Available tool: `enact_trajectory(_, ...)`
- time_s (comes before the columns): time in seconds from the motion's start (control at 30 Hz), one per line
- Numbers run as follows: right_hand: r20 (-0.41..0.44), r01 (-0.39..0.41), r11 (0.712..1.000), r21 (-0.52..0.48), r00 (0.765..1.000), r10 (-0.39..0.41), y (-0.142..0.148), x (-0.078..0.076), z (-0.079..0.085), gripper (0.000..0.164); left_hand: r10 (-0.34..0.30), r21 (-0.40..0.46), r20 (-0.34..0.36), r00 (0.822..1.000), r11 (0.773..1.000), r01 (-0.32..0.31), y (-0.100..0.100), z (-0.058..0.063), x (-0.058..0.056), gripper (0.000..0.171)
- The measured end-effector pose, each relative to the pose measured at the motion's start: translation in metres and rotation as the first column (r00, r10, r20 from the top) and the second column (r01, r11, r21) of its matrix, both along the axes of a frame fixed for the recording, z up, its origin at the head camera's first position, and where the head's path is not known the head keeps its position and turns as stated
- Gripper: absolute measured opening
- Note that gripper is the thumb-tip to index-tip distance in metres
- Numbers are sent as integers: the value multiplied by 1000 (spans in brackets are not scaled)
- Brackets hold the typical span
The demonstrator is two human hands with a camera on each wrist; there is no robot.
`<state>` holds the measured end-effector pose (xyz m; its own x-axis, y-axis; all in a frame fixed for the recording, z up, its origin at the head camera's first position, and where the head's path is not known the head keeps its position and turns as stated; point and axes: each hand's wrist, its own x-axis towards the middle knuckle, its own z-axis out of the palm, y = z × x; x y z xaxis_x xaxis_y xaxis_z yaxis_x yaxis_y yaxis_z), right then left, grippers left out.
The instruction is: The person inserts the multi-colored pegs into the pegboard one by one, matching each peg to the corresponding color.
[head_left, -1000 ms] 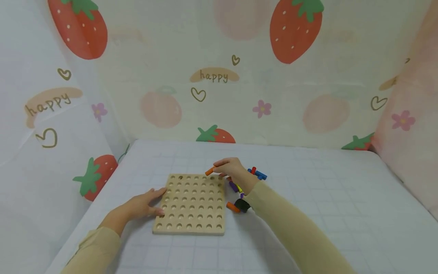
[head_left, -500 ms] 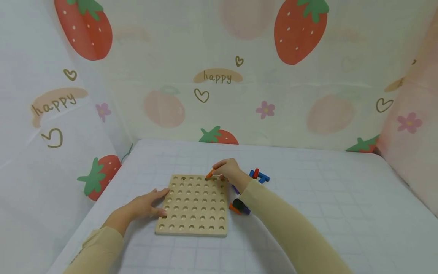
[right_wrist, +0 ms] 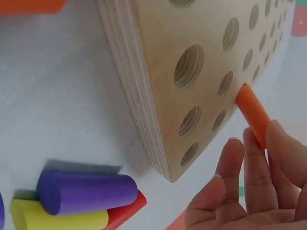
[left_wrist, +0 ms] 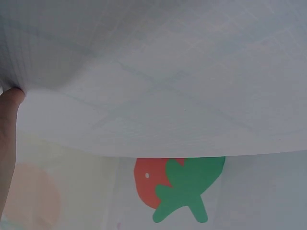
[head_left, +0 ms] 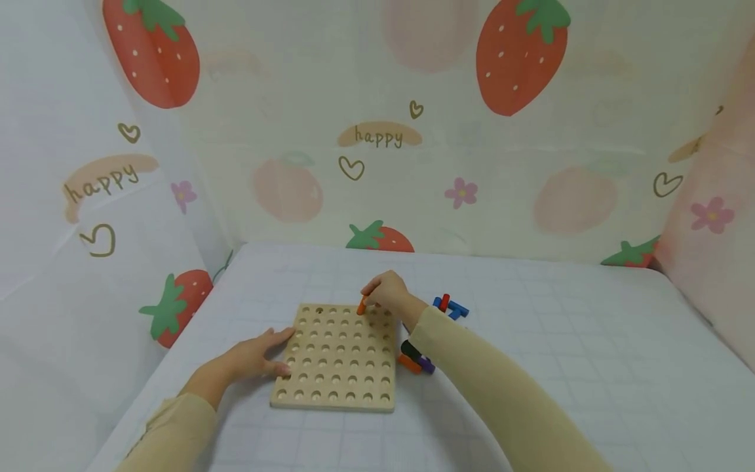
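Observation:
A square wooden pegboard (head_left: 332,369) with rows of round holes lies on the table. My right hand (head_left: 388,292) pinches an orange peg (right_wrist: 254,115) between thumb and fingers at the board's far row. The peg stands slightly tilted with its lower end at a hole; how deep it sits I cannot tell. Along the board's left edge rests my left hand (head_left: 250,357), thumb and fingers spread and touching the side. Only a finger (left_wrist: 10,103) of it shows in the left wrist view.
Right of the board lie purple (right_wrist: 88,191), yellow (right_wrist: 60,214) and red pegs (right_wrist: 127,211). A dark piece (head_left: 410,350) and another orange peg (head_left: 409,363) lie nearer. Blue pegs (head_left: 458,308) lie farther back. A strawberry-print curtain (head_left: 377,190) surrounds the table.
My right hand has lowered the orange peg from above the board to a far-row hole and turned it more upright. The left hand keeps its place on the board. The head view has shifted slightly.

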<state>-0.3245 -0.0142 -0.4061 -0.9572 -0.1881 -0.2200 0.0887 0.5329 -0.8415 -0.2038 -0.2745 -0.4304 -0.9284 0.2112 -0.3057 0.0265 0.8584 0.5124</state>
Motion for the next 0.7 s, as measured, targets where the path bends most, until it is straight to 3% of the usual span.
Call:
enact_trajectory(0.37, 126, 7, 989, -150, 992, 12, -2, 7, 0, 24, 33, -3, 17, 999, 999, -33, 1, -1, 0, 93)
enact_trajectory(0.5, 128, 17, 984, -179, 992, 6, -3, 8, -1, 20, 49, -10, 17, 999, 999, -49, 0, -4, -1, 93)
enact_trajectory(0.7, 160, 52, 985, -163, 987, -25, 3, 12, 1, 27, 46, -2, 10, 999, 999, -46, 1, -4, -1, 93)
